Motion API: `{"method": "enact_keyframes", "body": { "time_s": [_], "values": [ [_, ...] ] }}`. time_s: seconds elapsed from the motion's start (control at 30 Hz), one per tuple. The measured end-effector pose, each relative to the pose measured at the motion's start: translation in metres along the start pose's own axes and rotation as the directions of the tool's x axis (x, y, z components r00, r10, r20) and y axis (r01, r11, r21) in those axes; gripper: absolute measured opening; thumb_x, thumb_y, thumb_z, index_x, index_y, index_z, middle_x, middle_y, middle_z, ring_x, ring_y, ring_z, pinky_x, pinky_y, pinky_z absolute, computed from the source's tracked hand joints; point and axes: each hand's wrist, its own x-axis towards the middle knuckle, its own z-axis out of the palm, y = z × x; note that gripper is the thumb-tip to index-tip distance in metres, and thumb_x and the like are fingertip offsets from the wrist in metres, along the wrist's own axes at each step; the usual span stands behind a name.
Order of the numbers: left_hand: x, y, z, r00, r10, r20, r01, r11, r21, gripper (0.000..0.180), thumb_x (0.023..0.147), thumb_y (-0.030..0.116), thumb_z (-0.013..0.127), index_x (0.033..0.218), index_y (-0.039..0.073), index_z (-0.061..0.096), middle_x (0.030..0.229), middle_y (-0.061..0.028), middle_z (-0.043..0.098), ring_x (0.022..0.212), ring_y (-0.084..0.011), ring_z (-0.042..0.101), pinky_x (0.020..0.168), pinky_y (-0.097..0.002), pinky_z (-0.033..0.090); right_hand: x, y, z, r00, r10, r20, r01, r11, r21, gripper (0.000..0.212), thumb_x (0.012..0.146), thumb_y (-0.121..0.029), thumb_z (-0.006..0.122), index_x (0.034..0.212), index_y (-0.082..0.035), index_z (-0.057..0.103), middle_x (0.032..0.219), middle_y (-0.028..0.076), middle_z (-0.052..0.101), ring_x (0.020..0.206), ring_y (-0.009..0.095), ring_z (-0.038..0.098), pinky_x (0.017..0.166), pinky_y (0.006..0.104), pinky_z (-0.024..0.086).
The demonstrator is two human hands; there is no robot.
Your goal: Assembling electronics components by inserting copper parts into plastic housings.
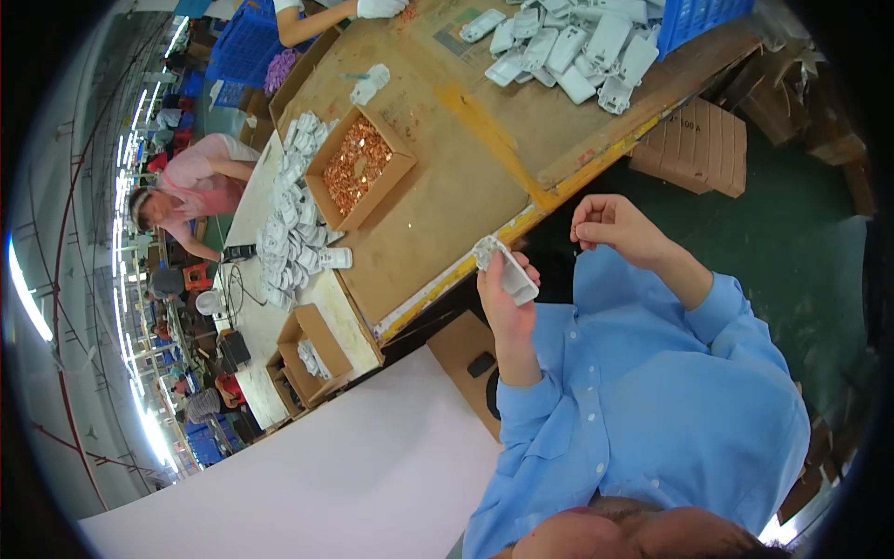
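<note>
My left hand [508, 321] is wrapped round a white plastic housing [514, 279], a hollow oblong shell held tilted just off the table's front edge. To its right, my right hand [622, 229] is raised with thumb and fingertips pinched together; what lies between them is too small to make out. The two hands are apart. Beyond them on the table [438, 177] stands an open cardboard box [384, 191] of small copper-coloured metal parts. Many similar white housings lie in a heap [296, 224] left of that box and in another pile [568, 51] at the far right.
A yellow-striped edge [466, 270] borders the table. A smaller carton [321, 359] holds some white pieces at the left. Blue crates [703, 23] stand at the back. A gloved hand [382, 7] works at the far side; a person in pink [209, 177] leans in at left. Cartons [694, 144] sit on the floor.
</note>
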Motion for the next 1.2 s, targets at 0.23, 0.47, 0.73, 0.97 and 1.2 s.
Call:
{"method": "enact_keyframes", "body": {
  "time_s": [0.23, 0.47, 0.73, 0.97, 1.2],
  "values": [
    [-0.012, -0.004, 0.010, 0.999, 0.035, 0.007, -0.036, 0.993, 0.115, 0.024, 0.095, 0.024, 0.050, 0.106, 0.003, 0.055, 0.082, -0.0085, 0.060, 0.063, -0.0179, 0.057, 0.056, -0.0284, 0.048, 0.014, 0.002, -0.008, 0.981, -0.113, -0.159, 0.125, 0.990, 0.068, 0.012, 0.083, -0.009, 0.069, 0.090, -0.003, 0.062, 0.083, 0.004, 0.066, 0.073, 0.009, 0.060, 0.069, 0.0220, 0.048],
    [-0.020, -0.017, 0.017, 0.993, -0.018, 0.114, -0.018, 0.951, 0.308, 0.032, 0.091, 0.018, 0.048, 0.119, 0.003, 0.047, 0.097, -0.0123, 0.062, 0.077, -0.0199, 0.064, 0.063, -0.0329, 0.055, -0.001, 0.007, 0.009, 0.995, -0.062, -0.081, 0.062, 0.998, -0.009, 0.009, 0.085, -0.005, 0.065, 0.093, -0.002, 0.062, 0.088, 0.005, 0.066, 0.077, 0.009, 0.060, 0.071, 0.0221, 0.049],
    [-0.020, -0.030, 0.013, 0.973, 0.089, 0.212, -0.182, 0.860, 0.476, 0.036, 0.088, 0.003, 0.045, 0.124, 0.004, 0.045, 0.103, -0.0071, 0.058, 0.091, -0.0136, 0.057, 0.079, -0.0268, 0.047, -0.010, 0.006, 0.043, 0.901, -0.426, 0.080, 0.385, 0.702, -0.598, 0.007, 0.083, -0.002, 0.063, 0.090, -0.001, 0.061, 0.083, 0.006, 0.053, 0.074, 0.016, 0.057, 0.064, 0.0277, 0.045],
    [-0.029, -0.024, 0.018, 0.957, 0.031, 0.288, -0.207, 0.767, 0.607, 0.037, 0.087, 0.002, 0.044, 0.124, 0.003, 0.047, 0.112, -0.0057, 0.054, 0.099, -0.0110, 0.053, 0.085, -0.0255, 0.044, -0.007, 0.015, 0.041, 0.869, -0.484, 0.104, 0.368, 0.490, -0.790, 0.010, 0.080, -0.003, 0.067, 0.090, -0.003, 0.063, 0.077, 0.005, 0.050, 0.065, 0.017, 0.053, 0.057, 0.0294, 0.043],
    [-0.031, -0.025, 0.018, 0.953, 0.077, 0.293, -0.255, 0.725, 0.640, 0.034, 0.088, 0.006, 0.045, 0.122, 0.000, 0.049, 0.095, -0.0071, 0.060, 0.083, -0.0126, 0.055, 0.074, -0.0258, 0.045, -0.006, 0.000, 0.042, 0.926, -0.373, -0.064, 0.223, 0.673, -0.705, 0.023, 0.074, -0.007, 0.073, 0.090, -0.003, 0.057, 0.077, 0.005, 0.049, 0.065, 0.016, 0.049, 0.059, 0.0279, 0.043]
  ]
}}
